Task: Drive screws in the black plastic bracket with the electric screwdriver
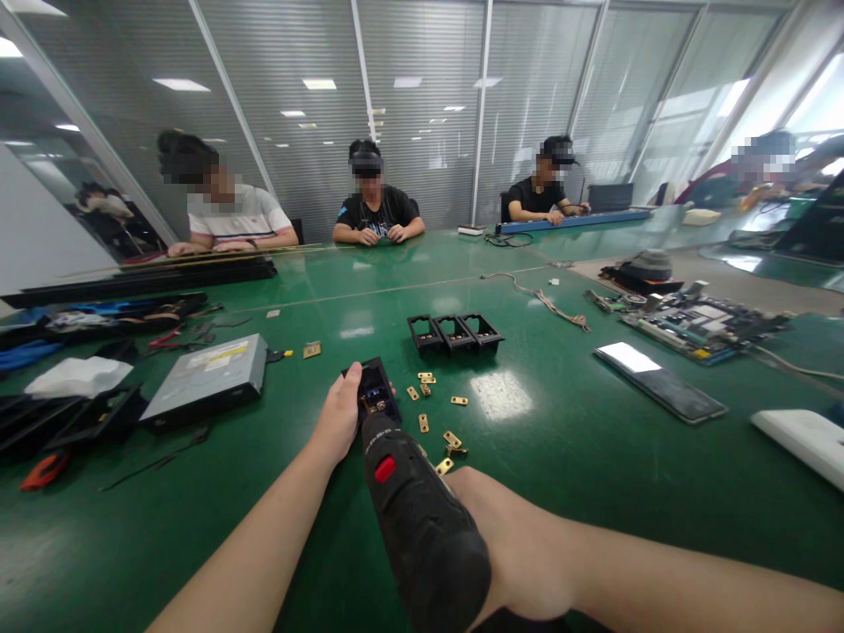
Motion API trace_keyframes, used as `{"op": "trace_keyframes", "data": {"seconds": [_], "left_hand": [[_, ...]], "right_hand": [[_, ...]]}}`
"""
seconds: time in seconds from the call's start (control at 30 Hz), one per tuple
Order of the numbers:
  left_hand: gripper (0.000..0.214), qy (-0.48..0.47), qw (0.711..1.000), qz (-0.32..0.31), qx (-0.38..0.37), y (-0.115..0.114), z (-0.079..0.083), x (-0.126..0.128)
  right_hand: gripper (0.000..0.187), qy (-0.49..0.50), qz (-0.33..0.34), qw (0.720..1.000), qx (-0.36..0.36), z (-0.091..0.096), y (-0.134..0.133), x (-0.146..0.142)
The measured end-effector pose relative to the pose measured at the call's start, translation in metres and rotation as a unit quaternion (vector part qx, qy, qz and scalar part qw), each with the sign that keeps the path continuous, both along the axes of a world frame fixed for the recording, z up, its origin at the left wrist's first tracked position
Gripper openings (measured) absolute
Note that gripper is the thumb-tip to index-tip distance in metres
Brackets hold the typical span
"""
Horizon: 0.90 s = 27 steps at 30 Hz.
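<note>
My left hand [338,413] grips a small black plastic housing [374,374] on the green table, thumb over its near-left edge. A cordless drill [422,536] is in my right hand [507,536], which wraps round its handle. The drill's front end points down into the housing, where small brass-coloured metal shows; the bit's tip is hard to make out. Right of the housing lie several loose brass plates [423,423] with holes. Beyond them stands a row of three similar black housings [454,334], with small metal parts inside.
A metal disc drive [207,378] lies to the left, near an orange-handled tool [45,472] and black parts. On the right are a phone [659,382], a circuit board [709,321] and a white object [804,447]. Several people sit across the table [316,290].
</note>
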<state>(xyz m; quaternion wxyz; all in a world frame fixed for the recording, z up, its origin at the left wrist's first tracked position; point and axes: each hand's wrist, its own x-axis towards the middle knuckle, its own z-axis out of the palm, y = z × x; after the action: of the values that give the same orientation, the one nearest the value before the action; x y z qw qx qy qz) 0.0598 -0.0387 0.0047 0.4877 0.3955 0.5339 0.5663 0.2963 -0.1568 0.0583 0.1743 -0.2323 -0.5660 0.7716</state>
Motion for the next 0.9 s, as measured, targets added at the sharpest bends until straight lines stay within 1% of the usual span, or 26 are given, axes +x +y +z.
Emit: {"op": "trace_keyframes", "data": {"seconds": [0.17, 0.4, 0.53, 0.9], "left_hand": [[0.064, 0.0, 1.0, -0.001, 0.004, -0.0021, 0.0014, 0.0012], [0.062, -0.001, 1.0, -0.001, 0.008, -0.0035, 0.0038, 0.0012], [0.064, -0.009, 1.0, -0.004, 0.003, -0.003, 0.0027, 0.0005], [0.069, 0.005, 1.0, -0.008, 0.017, -0.0027, 0.0001, -0.0007]], "right_hand": [[0.062, 0.001, -0.001, 1.0, 0.007, -0.0001, -0.0003, -0.0002], [0.062, -0.009, -0.006, 1.0, 0.005, -0.0021, 0.0001, -0.0019], [0.061, -0.003, -0.013, 1.0, 0.003, -0.0018, -0.0001, -0.0018], [0.063, 0.006, -0.018, 1.0, 0.0, -0.002, -0.0004, -0.0028]]}}
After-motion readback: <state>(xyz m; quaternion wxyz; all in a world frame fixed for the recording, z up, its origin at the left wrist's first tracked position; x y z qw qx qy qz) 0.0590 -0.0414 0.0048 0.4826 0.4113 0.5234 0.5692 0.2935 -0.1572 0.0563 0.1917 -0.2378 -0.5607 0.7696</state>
